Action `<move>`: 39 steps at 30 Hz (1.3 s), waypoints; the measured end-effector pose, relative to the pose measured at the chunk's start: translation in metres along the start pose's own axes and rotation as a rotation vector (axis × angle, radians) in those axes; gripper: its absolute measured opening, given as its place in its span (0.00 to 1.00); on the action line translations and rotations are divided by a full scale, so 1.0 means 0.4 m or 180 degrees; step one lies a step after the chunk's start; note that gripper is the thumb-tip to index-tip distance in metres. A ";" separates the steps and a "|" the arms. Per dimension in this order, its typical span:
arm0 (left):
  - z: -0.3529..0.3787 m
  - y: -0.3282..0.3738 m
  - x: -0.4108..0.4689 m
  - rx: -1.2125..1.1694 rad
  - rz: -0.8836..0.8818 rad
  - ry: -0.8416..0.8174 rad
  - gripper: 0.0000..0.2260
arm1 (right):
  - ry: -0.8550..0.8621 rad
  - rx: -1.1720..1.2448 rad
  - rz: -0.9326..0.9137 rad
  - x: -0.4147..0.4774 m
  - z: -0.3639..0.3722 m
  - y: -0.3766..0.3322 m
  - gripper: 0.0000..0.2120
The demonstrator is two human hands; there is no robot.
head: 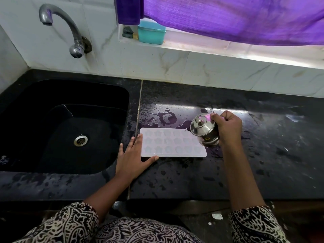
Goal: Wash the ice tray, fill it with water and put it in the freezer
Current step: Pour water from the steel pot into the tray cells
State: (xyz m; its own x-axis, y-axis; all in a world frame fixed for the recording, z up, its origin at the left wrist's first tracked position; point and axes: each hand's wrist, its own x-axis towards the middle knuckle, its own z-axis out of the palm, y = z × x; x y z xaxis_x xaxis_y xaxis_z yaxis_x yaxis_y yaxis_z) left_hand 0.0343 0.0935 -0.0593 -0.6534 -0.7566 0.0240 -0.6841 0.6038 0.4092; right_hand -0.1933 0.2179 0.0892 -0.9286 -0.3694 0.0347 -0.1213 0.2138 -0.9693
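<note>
I see the pale ice tray (173, 142) lying flat on the black counter (192, 176), near its front edge and just right of the sink (61, 127), shaped cavities facing up. My left hand (131, 158) lies open against the tray's left end, fingers straight, thumb along its front edge. My right hand (226, 127) grips a small lidded steel pot (204, 130), tilted over the tray's far right corner. Water drops dot the counter around the tray. A tap (70, 30) juts from the tiled wall above the sink; a teal box (151, 32) sits on the window ledge under a purple curtain (228, 18).
</note>
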 end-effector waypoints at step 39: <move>-0.005 0.005 -0.001 -0.0007 0.0000 0.0031 0.47 | 0.0166 0.0603 0.0349 0.039 -0.032 0.038 0.18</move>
State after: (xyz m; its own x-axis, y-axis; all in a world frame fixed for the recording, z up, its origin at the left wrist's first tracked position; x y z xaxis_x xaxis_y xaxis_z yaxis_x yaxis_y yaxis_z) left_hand 0.0337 0.0946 -0.0564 -0.6504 -0.7589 0.0328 -0.6833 0.6034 0.4111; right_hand -0.2143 0.2270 0.0782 -0.9501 -0.3051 -0.0655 0.0447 0.0746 -0.9962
